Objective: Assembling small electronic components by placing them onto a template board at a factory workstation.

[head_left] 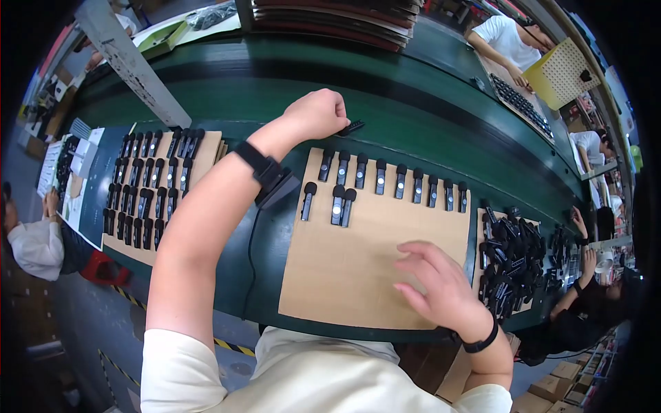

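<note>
My left hand (319, 113) reaches far over the green bench, its fingers curled closed. A small dark part (354, 127) shows at its fingertips; whether it is gripped or just touched is hidden. Above the cardboard sheet (344, 275) hovers my right hand (441, 286), fingers apart and slightly blurred, with nothing in it. On that sheet lie small black clip-on microphones with foam tops, such as this one (381, 176). They form a row along the far edge, with three more (337, 204) below it at the left.
Left stands another cardboard sheet with rows of microphones (144, 204). A heap of black microphones (513, 255) lies on the right. A grey post (134, 62) rises at the far left, and a thin cable (252, 268) crosses the bench. Other people (506, 41) work around it.
</note>
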`<state>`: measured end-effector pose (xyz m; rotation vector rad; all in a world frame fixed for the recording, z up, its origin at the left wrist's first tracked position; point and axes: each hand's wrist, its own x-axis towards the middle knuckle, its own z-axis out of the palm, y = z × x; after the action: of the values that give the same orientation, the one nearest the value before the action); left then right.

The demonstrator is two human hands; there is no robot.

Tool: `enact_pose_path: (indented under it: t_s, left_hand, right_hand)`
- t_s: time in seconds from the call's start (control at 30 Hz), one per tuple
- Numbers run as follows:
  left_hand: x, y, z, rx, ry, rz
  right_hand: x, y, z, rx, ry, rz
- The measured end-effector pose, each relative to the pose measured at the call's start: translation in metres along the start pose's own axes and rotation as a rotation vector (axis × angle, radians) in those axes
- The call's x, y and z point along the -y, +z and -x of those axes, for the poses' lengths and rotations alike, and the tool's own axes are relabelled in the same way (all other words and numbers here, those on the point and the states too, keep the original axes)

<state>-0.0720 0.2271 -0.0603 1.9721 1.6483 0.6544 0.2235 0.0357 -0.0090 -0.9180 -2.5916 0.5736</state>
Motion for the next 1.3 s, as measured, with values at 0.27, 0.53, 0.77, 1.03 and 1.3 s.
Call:
enact_pose_path:
  t_s: [0.27, 0.53, 0.77, 1.03, 1.3]
  left_hand:
    - [0.017, 0.02, -0.05, 0.282, -0.133, -0.344]
    - [0.034, 0.012, -0.044, 0.154, -0.119, -0.318]
    - [-0.05, 0.007, 0.051, -0.022, 0.127, 0.412]
    - [-0.109, 0.03, 0.212, -0.033, 0.38, 0.58]
    - [-0.109, 0.05, 0.248, -0.044, 0.331, 0.584]
  right_hand:
    - [0.006, -0.006, 0.051, -0.091, 0.119, -0.234]
    - [0.001, -0.002, 0.069, -0.233, 0.118, -0.334]
    - [0.001, 0.003, 0.066, -0.344, 0.072, -0.456]
    - [0.013, 0.019, 0.035, -0.549, 0.175, -0.625]
    - [0.014, 0.036, 0.045, -0.352, 0.114, -0.654]
